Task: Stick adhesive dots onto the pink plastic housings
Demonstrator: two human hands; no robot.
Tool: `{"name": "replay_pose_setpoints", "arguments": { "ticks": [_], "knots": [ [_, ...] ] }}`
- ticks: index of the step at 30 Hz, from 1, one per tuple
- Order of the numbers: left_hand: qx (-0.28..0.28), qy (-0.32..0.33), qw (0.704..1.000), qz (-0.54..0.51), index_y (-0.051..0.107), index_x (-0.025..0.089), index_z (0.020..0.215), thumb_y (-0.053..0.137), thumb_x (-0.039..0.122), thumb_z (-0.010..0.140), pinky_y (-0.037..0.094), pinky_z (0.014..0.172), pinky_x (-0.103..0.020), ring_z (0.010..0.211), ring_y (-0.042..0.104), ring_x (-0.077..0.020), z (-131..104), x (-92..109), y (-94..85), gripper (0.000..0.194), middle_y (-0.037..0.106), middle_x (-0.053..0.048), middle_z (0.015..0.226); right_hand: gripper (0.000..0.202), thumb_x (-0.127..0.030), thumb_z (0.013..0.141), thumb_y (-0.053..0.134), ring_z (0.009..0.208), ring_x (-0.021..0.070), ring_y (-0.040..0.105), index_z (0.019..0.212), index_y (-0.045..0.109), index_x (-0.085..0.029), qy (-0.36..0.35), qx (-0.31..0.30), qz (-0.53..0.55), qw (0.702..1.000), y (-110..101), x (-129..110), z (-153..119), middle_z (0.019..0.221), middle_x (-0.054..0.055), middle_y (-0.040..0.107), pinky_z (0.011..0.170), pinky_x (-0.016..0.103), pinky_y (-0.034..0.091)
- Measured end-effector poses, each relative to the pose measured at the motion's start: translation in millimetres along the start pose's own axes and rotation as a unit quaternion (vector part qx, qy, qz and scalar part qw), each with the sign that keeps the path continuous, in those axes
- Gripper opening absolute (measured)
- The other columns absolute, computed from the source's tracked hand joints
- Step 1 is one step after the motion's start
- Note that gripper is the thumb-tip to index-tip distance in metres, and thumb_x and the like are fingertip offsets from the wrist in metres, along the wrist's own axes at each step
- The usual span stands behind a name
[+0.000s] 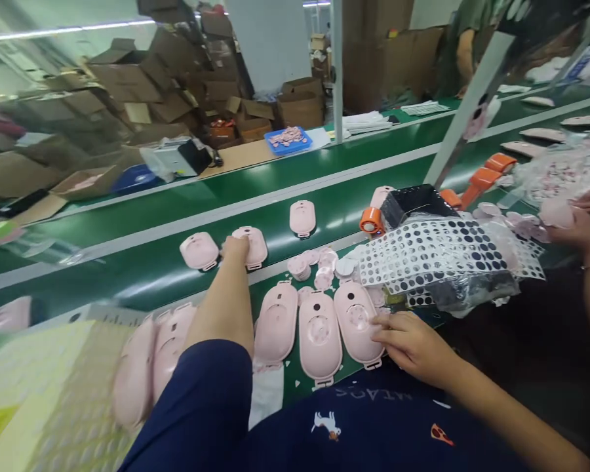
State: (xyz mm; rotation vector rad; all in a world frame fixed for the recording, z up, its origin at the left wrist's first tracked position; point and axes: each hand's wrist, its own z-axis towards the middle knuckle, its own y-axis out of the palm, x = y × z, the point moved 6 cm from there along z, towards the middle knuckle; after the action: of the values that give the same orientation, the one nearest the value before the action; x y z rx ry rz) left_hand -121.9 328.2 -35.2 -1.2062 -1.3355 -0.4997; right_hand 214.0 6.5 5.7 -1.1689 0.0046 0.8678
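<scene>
My left hand (236,248) reaches out over the green belt, its fingers at the left edge of a pink shell (256,248); the fingertips are partly hidden. Another pink shell (199,250) lies just left of it. My right hand (402,337) rests its fingertips on the right side of a pink shell (356,321) with a black dot and a round recess, fingers slightly apart and not wrapped round it. Beside that lie a second dotted shell (320,347) and a third shell (276,328) without a black dot. Small round pink pieces (299,267) sit behind them.
Sheets of round stickers (432,252) and a black box (417,200) are at right, near orange tape dispensers (486,177). Another person's hand (577,226) holds a pink piece at far right. A single shell (302,217) lies on the belt (128,239). More shells (170,341) stand at left.
</scene>
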Motion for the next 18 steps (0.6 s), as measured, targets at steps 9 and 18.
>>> {"name": "replay_pose_setpoints", "arguments": {
  "ticks": [9, 18],
  "knots": [
    [-0.132, 0.031, 0.971, 0.199, 0.061, 0.017, 0.131, 0.068, 0.034, 0.095, 0.046, 0.108, -0.057, 0.13, 0.056, -0.0311, 14, 28, 149.1, 0.041, 0.057, -0.013, 0.142, 0.031, -0.023, 0.099, 0.046, 0.098, 0.0278, 0.071, 0.106, 0.076, -0.021, 0.326, 0.004, -0.344, 0.88, -151, 115, -7, 0.111, 0.01, 0.076, 0.078, 0.038, 0.054],
    [-0.196, -0.028, 0.978, 0.059, 0.063, 0.015, 0.122, 0.066, 0.034, 0.096, 0.061, 0.083, -0.04, 0.098, 0.068, -0.021, -5, 36, 162.3, 0.032, 0.067, -0.009, 0.118, 0.032, -0.024, 0.095, 0.047, 0.091, 0.0267, 0.07, 0.106, 0.077, -0.02, 0.43, -0.196, -0.361, 0.804, -150, 174, 13, 0.107, 0.012, 0.076, 0.072, 0.034, 0.048]
  ]
}}
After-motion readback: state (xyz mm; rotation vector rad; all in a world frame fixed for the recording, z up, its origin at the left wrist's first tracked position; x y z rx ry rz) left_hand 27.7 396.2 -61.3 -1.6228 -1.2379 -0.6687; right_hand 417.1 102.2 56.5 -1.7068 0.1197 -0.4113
